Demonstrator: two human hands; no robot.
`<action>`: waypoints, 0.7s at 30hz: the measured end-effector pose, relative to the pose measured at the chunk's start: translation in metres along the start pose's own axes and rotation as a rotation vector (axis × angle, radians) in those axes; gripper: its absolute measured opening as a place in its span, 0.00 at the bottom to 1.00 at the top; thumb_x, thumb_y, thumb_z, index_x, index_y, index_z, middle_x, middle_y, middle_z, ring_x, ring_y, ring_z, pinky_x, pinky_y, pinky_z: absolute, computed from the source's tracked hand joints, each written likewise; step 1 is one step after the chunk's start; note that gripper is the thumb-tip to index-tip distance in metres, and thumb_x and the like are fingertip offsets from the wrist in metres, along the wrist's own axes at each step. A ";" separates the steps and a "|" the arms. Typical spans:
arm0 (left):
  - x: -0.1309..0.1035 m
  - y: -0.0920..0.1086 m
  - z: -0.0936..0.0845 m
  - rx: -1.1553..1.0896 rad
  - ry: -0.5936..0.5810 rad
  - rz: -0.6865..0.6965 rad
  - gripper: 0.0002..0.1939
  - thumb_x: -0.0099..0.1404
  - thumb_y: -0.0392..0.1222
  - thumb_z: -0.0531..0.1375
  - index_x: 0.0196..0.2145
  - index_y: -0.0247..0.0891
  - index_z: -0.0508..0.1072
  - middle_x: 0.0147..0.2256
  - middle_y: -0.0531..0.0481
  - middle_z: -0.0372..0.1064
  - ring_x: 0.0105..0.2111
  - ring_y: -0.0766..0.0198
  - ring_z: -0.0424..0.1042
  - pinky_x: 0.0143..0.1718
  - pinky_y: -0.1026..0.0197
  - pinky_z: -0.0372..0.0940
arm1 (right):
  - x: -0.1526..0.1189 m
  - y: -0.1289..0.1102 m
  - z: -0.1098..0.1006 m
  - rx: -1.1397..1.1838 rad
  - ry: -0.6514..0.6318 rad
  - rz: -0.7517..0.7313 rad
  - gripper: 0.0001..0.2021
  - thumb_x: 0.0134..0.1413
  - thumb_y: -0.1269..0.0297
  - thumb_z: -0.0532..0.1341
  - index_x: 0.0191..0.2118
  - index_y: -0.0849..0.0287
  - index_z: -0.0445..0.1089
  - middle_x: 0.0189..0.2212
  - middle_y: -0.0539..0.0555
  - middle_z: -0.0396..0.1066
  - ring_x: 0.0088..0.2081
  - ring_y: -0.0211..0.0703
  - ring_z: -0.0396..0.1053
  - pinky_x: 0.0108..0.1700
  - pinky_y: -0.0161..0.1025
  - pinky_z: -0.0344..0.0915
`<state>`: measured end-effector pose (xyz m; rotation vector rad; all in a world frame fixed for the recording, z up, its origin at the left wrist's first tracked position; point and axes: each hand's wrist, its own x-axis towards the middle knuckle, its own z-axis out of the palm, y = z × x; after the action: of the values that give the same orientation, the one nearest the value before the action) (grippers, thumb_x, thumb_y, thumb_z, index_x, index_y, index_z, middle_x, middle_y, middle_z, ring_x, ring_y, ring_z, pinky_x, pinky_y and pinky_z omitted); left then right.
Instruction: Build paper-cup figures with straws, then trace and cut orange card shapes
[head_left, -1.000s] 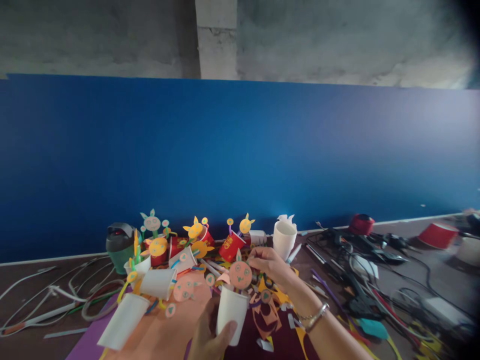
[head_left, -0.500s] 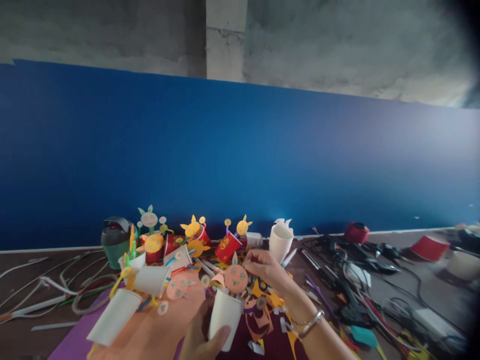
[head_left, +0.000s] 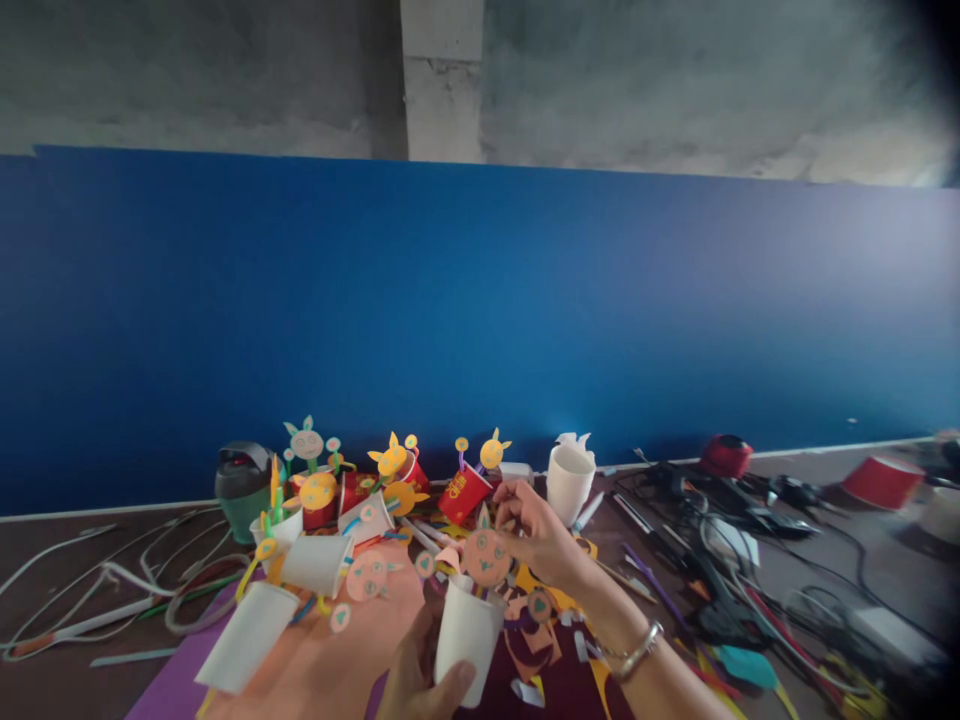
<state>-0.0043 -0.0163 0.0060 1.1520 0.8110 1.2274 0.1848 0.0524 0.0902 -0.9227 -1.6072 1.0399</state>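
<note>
My left hand [head_left: 420,670] is wrapped round a white paper cup [head_left: 469,645], held tilted a little above the papers. A round pinkish-orange paper face with pointed ears [head_left: 486,557] stands at the cup's rim. Small paper discs with hearts, a pale one [head_left: 424,565] and a brown one [head_left: 539,605], flank it. My right hand [head_left: 529,525] is at the face's right edge, its fingers bent and apart, the thumb close to or touching the paper. Whether the thumb presses on it is hard to see.
White cups [head_left: 247,640] with paper faces lie on orange paper [head_left: 322,670] to the left. Decorated red cups [head_left: 465,492] stand behind. A white cup stack [head_left: 570,485] is at the back. Cables and a black glue gun [head_left: 712,600] lie to the right, paper scraps [head_left: 529,690] in front.
The view has shifted a little, so most things appear further right. My right fingers have risen slightly from the paper face. My left hand keeps its hold on the cup.
</note>
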 end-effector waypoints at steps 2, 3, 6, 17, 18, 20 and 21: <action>-0.002 0.004 0.001 -0.029 -0.028 -0.036 0.36 0.47 0.59 0.67 0.49 0.34 0.69 0.41 0.38 0.74 0.43 0.46 0.72 0.41 0.54 0.68 | -0.001 -0.002 0.001 0.008 -0.011 0.029 0.16 0.45 0.73 0.63 0.41 0.58 0.60 0.26 0.46 0.65 0.29 0.36 0.61 0.32 0.35 0.57; -0.003 0.007 0.002 -0.023 -0.049 -0.058 0.37 0.47 0.59 0.67 0.49 0.35 0.69 0.42 0.37 0.74 0.44 0.45 0.72 0.43 0.53 0.67 | -0.001 -0.002 0.001 0.026 -0.022 0.062 0.17 0.45 0.71 0.64 0.42 0.58 0.61 0.26 0.46 0.65 0.29 0.37 0.62 0.32 0.35 0.57; -0.003 0.011 0.001 0.015 -0.091 -0.084 0.37 0.47 0.57 0.68 0.51 0.36 0.68 0.47 0.37 0.71 0.47 0.45 0.70 0.47 0.53 0.66 | 0.001 -0.001 0.002 0.079 -0.044 0.179 0.19 0.46 0.63 0.66 0.45 0.59 0.63 0.26 0.48 0.68 0.29 0.39 0.64 0.30 0.36 0.59; -0.002 -0.007 -0.008 -0.060 -0.056 -0.037 0.37 0.47 0.59 0.68 0.51 0.37 0.70 0.48 0.36 0.71 0.49 0.43 0.69 0.48 0.50 0.65 | 0.002 0.011 0.006 -0.068 -0.001 0.106 0.13 0.48 0.58 0.63 0.22 0.60 0.66 0.20 0.47 0.62 0.23 0.35 0.57 0.25 0.34 0.52; -0.002 -0.008 -0.009 -0.059 -0.008 -0.049 0.35 0.48 0.59 0.67 0.50 0.37 0.71 0.47 0.37 0.72 0.49 0.43 0.68 0.49 0.51 0.65 | 0.002 0.010 0.006 -0.063 -0.005 0.126 0.14 0.48 0.56 0.64 0.22 0.60 0.66 0.19 0.46 0.60 0.22 0.34 0.55 0.24 0.34 0.51; -0.002 -0.011 -0.010 -0.081 0.084 -0.057 0.33 0.48 0.57 0.68 0.49 0.37 0.72 0.47 0.37 0.72 0.51 0.44 0.67 0.49 0.51 0.65 | 0.003 0.007 0.005 -0.060 -0.021 0.169 0.16 0.49 0.53 0.63 0.22 0.60 0.65 0.17 0.45 0.56 0.21 0.33 0.51 0.23 0.33 0.47; -0.002 -0.012 -0.010 -0.096 0.114 -0.059 0.33 0.48 0.57 0.68 0.48 0.37 0.73 0.48 0.37 0.72 0.51 0.44 0.67 0.49 0.52 0.65 | 0.004 0.006 0.005 -0.063 -0.030 0.185 0.18 0.49 0.51 0.62 0.21 0.61 0.65 0.17 0.45 0.54 0.21 0.32 0.49 0.22 0.34 0.45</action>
<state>-0.0106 -0.0153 -0.0082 0.9811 0.8561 1.2777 0.1794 0.0567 0.0849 -1.1197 -1.6105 1.1395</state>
